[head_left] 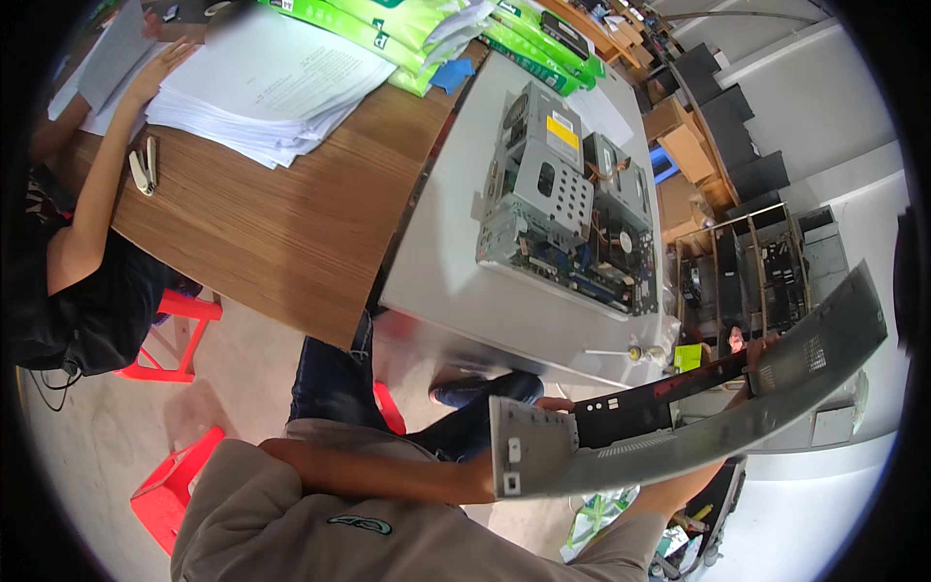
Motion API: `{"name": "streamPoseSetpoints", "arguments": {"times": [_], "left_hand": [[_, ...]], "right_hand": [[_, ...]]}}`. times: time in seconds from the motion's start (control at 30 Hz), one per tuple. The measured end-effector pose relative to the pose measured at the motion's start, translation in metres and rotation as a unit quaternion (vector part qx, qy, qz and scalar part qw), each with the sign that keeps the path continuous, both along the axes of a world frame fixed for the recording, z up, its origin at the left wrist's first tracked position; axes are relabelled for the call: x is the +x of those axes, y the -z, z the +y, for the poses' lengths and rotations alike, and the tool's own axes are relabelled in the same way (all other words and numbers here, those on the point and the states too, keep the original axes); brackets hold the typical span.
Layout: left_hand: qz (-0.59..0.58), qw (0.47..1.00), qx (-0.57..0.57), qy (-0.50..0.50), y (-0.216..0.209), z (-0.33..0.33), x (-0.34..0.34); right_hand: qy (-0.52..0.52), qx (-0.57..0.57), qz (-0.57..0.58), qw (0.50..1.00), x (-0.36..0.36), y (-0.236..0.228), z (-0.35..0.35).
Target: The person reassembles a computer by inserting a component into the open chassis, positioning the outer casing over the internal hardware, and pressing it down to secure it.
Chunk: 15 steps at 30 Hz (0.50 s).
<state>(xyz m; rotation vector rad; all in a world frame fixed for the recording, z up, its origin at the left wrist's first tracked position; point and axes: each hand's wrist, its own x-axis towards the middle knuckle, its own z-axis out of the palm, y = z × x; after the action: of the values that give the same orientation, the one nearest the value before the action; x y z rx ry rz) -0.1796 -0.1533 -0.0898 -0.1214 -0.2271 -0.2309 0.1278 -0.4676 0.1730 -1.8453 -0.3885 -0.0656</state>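
Observation:
A grey, bent metal computer case cover (pixel 669 451) is held up in front of me at the lower right, tilted, its dark inner side partly showing. My left hand (pixel 555 404) grips its left end; only some fingertips show past the edge, the rest hidden by the panel. My right hand (pixel 760 351) holds the far edge toward the right end, its palm hidden behind the cover. Beyond it, an opened desktop computer (pixel 558 199) lies on the grey table (pixel 436 247), showing its drive cage, wires and circuit board. A screwdriver (pixel 634 354) lies at the table's near edge.
A wooden table (pixel 291 233) adjoins on the left, with stacked papers (pixel 272 87), a stapler (pixel 144 167) and green packages (pixel 388 29). Another person's arm (pixel 107 184) reaches over papers there. Red stools (pixel 179 485) stand on the floor; shelves (pixel 747 257) are at the right.

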Motion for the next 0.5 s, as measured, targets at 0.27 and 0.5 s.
{"name": "streamPoseSetpoints", "arguments": {"times": [0.27, 0.5], "left_hand": [[-0.069, 0.988, -0.011, -0.135, 0.006, -0.016, -0.001], [-0.260, 0.592, 0.649, -0.401, -0.024, 0.014, 0.035]], "right_hand": [[0.118, -0.218, -0.141, 0.958, -0.071, -0.025, -0.013], [0.213, -0.394, -0.314, 0.837, -0.198, -0.076, -0.022]]}}
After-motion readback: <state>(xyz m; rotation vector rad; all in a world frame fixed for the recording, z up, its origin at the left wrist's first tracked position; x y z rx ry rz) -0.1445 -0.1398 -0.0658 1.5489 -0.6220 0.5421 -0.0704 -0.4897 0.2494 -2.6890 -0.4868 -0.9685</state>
